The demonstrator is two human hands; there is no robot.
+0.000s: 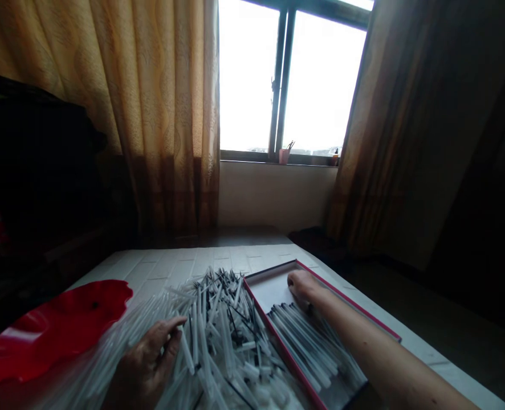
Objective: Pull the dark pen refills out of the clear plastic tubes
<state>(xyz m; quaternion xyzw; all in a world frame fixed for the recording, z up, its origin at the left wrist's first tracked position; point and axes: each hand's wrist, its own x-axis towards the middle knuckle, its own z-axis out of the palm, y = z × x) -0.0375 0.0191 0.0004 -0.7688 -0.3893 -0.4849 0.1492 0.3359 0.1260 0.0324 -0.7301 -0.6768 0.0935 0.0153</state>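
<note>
Tubes everywhere in the head view: a loose heap of clear tubes (222,324) with dark tips sprawls across the white desk (171,265). Left hand (150,364) lies open on the heap's near edge, fingers spread, thumb touching one tube; that flat palm likely keeps the slippery lot from rolling. Right hand (302,285) reaches into the red-edged box (269,287), knuckles up, fingers curled over the far ends of the boxed tubes (312,341). Whether it grips one, I cannot tell. Those lie side by side, parallel to the box wall, which seems why they sit so flat. A red plate (51,330) sits left of the heap, beside the left hand.
</note>
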